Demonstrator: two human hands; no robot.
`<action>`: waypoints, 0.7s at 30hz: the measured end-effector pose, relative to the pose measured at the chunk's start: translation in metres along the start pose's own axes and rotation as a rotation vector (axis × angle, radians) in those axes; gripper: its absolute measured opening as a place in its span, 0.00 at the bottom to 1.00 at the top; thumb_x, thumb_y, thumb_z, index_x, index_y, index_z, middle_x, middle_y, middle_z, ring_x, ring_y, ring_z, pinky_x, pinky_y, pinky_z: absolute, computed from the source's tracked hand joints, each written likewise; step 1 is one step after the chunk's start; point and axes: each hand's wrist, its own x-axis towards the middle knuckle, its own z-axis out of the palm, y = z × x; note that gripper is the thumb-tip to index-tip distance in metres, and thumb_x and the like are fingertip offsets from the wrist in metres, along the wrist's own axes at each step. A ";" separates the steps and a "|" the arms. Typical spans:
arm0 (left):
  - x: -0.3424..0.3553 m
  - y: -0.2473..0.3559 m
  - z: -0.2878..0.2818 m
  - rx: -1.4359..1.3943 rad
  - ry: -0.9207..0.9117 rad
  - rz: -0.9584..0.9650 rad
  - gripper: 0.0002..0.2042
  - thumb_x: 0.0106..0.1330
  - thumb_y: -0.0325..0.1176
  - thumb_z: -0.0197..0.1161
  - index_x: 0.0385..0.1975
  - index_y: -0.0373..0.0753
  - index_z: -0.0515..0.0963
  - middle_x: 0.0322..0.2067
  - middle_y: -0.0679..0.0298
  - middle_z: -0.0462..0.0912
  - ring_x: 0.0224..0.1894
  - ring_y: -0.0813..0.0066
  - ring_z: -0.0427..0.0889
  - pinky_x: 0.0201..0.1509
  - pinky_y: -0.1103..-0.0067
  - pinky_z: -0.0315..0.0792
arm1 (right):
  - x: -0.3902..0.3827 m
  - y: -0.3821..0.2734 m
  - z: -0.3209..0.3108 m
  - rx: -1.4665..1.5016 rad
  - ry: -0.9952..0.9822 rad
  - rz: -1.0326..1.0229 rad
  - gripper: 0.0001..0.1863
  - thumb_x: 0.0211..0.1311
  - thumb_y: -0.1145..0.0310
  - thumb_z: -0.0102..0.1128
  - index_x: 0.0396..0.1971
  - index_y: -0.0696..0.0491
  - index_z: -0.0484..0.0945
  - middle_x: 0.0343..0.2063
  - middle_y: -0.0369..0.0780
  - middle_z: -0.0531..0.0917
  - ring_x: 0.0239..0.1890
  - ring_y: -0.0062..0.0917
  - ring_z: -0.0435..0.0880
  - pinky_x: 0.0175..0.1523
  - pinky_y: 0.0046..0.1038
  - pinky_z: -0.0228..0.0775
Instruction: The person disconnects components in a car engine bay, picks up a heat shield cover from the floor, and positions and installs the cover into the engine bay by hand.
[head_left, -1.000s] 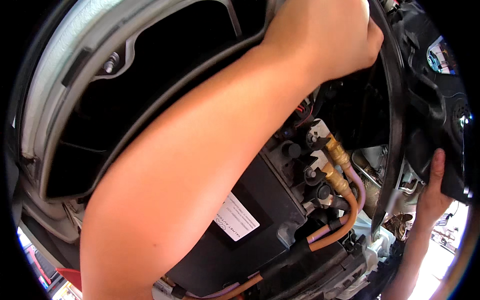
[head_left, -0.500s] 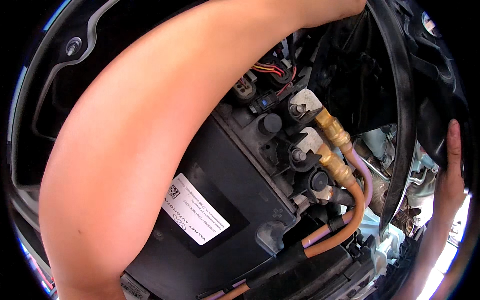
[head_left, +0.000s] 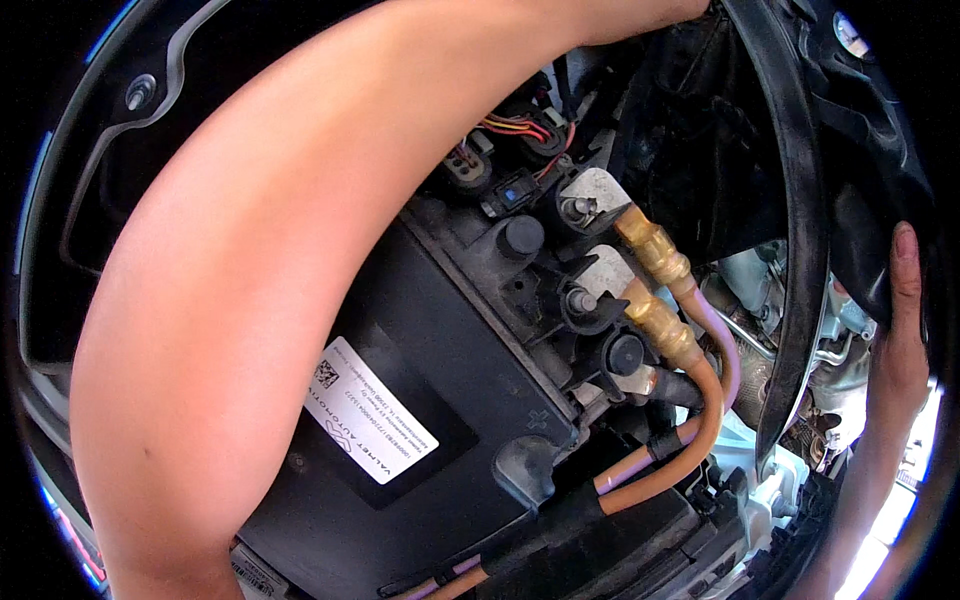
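Observation:
My left arm (head_left: pixel 240 260) arches from the lower left across the top of the view, and its hand lies beyond the upper edge, out of sight. At the far right my right hand (head_left: pixel 903 340) is at the edge of a black plastic panel (head_left: pixel 860 190). One digit lies straight along the panel's face; the other fingers are hidden, seemingly behind it. Under my left arm sits a black battery box (head_left: pixel 410 320) with a white label (head_left: pixel 370 410). Two brass-coloured cable ends (head_left: pixel 652 247) are fixed to metal terminals (head_left: pixel 598 268) on its side.
Orange cables (head_left: pixel 650 490) curve down from the terminals along the box. Coloured wires and a connector (head_left: pixel 512 193) lie beyond it. A black rubber seal strip (head_left: pixel 800 200) runs down the right side, with metal parts (head_left: pixel 840 380) behind. A bolt (head_left: pixel 140 93) shows upper left.
The view has shifted slightly, so the box, cables and terminals appear a little further left and up. Both arms keep nearly the same pose.

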 end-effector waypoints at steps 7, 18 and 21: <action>-0.003 0.001 -0.005 0.044 -0.080 -0.055 0.13 0.58 0.34 0.60 0.23 0.27 0.79 0.25 0.38 0.81 0.32 0.38 0.82 0.39 0.60 0.78 | 0.003 -0.025 0.010 0.014 0.015 0.035 0.22 0.68 0.52 0.63 0.52 0.53 0.82 0.47 0.44 0.85 0.50 0.32 0.83 0.60 0.33 0.73; -0.006 0.004 -0.003 0.056 -0.175 -0.044 0.05 0.60 0.27 0.60 0.25 0.32 0.75 0.18 0.44 0.76 0.23 0.44 0.80 0.28 0.61 0.72 | 0.004 -0.070 0.028 0.521 -0.023 0.136 0.16 0.65 0.62 0.65 0.48 0.55 0.81 0.33 0.46 0.88 0.33 0.43 0.88 0.41 0.36 0.78; -0.001 0.014 -0.011 0.130 -0.197 -0.056 0.05 0.63 0.26 0.58 0.31 0.30 0.76 0.20 0.44 0.76 0.22 0.46 0.77 0.28 0.63 0.71 | 0.012 -0.067 0.031 0.785 -0.221 0.274 0.20 0.52 0.74 0.62 0.48 0.55 0.78 0.31 0.53 0.83 0.35 0.51 0.83 0.42 0.42 0.77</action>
